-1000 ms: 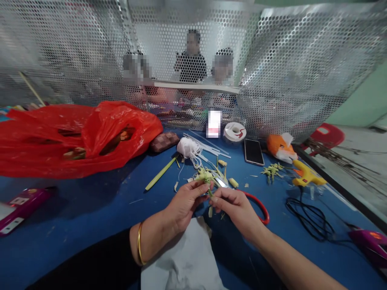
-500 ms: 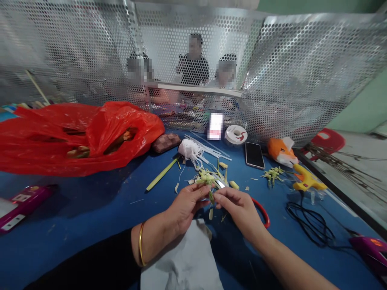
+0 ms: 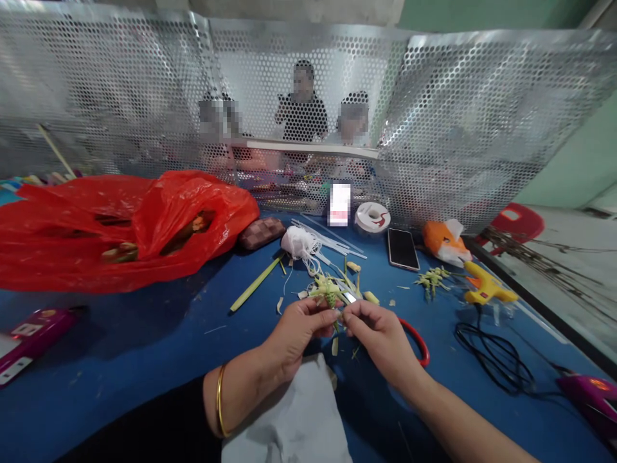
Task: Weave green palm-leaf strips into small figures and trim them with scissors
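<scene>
Between the thumb and fingers of my left hand (image 3: 295, 333) is a small woven piece of pale green plant strips (image 3: 329, 290), held upright with its ends sticking out at the top. My right hand (image 3: 380, 337) is pinched just right of its lower end. Whatever lies in that pinch is too small to make out. Under the right hand lie scissors with a red handle (image 3: 422, 344), their blades partly hidden among pale scraps. A ball of white string (image 3: 297, 242) sits beyond the hands, and a green stalk (image 3: 255, 285) is to its left.
A red plastic bag (image 3: 207, 193) fills the back left, beside a checked pouch (image 3: 261, 233). To the right are a ribbon spool (image 3: 372, 217), a phone (image 3: 403, 249), a green woven piece (image 3: 432, 280) and a yellow glue gun (image 3: 489, 285). Grey cloth (image 3: 294, 418) lies in front. People sit behind perforated sheeting.
The woven piece has turned in my left fingers, so its plaited body now shows. My right fingertips have shifted slightly at its lower end. The whole view has moved a little.
</scene>
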Action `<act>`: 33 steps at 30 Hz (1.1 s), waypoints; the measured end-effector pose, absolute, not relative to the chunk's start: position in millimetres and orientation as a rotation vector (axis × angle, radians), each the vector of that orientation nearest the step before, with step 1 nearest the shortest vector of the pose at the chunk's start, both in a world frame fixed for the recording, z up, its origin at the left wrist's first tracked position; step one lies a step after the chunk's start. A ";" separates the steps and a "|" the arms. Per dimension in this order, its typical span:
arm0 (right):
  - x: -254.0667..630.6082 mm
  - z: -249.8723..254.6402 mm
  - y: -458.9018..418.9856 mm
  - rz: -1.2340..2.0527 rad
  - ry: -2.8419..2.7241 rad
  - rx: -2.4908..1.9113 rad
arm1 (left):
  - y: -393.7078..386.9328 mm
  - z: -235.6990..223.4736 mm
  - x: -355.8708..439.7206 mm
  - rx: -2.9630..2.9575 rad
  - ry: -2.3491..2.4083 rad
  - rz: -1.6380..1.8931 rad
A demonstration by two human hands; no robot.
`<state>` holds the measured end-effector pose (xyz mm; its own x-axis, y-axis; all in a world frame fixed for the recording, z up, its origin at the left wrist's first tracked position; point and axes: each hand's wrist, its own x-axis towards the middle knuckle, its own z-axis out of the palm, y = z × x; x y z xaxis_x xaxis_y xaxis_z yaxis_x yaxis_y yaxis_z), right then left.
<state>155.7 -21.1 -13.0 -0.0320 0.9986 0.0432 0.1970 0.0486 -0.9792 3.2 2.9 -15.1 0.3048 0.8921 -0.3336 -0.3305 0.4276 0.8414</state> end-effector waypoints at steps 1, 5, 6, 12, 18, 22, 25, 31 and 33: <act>155.7 -12.7 -20.9 1.115 -1.382 -1.309 | 2.9 -14.9 3.1 0.740 0.909 0.909; 154.3 -13.2 -20.8 1.218 -1.350 -1.297 | 3.7 -15.4 2.2 0.744 0.940 0.906; 153.8 -13.6 -21.0 1.239 -1.348 -1.298 | 4.0 -15.7 2.1 0.748 0.950 0.909; 154.3 -14.1 -23.4 1.315 -1.368 -1.230 | 3.0 -16.3 2.3 0.743 0.921 0.879; 155.7 -12.3 -24.3 1.328 -1.358 -1.192 | 3.1 -13.3 0.9 0.730 0.878 0.858; 154.2 -12.7 -23.5 1.321 -1.336 -1.259 | 6.1 -13.3 -0.1 0.749 0.932 0.916; 153.8 -11.8 -23.6 1.338 -1.342 -1.253 | 6.5 -13.3 0.0 0.753 0.951 0.921; 155.8 -11.4 -24.4 1.397 -1.350 -1.236 | 6.3 -9.8 -0.3 0.777 0.916 0.899; 156.3 -12.6 -24.2 1.323 -1.373 -1.265 | 6.5 -9.6 -0.7 0.787 0.936 0.881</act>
